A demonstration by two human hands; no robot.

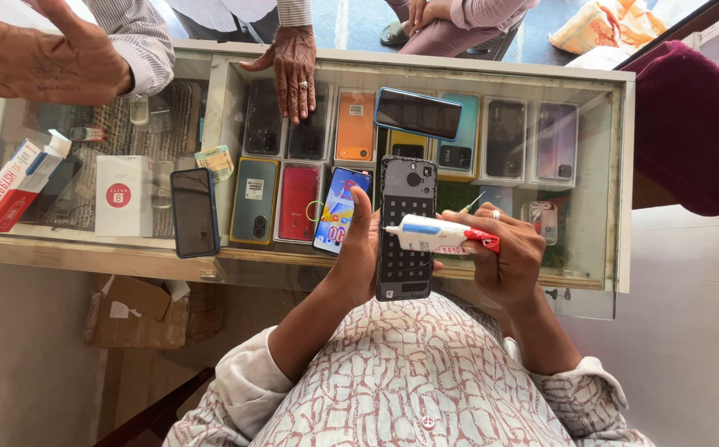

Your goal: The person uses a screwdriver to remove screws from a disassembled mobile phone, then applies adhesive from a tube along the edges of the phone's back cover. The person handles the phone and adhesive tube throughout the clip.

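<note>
Left hand [359, 248]: fingers wrapped around the left edge of a dark phone back cover [405, 228], holding it upright with its inner side, dotted with small squares, facing up; the cover sits just above the person's patterned shirt [409, 381], over the near edge of the counter

Right hand [504, 252]: fingers closed around a white glue tube [438, 234] with a blue stripe and a red end; the tube lies crosswise, its nozzle resting on the cover's middle; a ring shows on one finger

Glass counter [616, 174]: a display case with rows of phones beneath the glass, among them an orange one [355, 126], a red one [298, 201] and a grey-green one [253, 200]

On top of the glass: a black phone [194, 212] lying face up to the left; a blue-edged phone [418, 113] lying slantwise further back; a white box [123, 195] with a red circle; a red and white carton [16, 184] at the far left

Other people: across the counter, one hand [295, 66] with a ring presses flat on the glass, fingers spread; a second hand [41, 58] hovers open at the top left, striped cuff behind it
</note>
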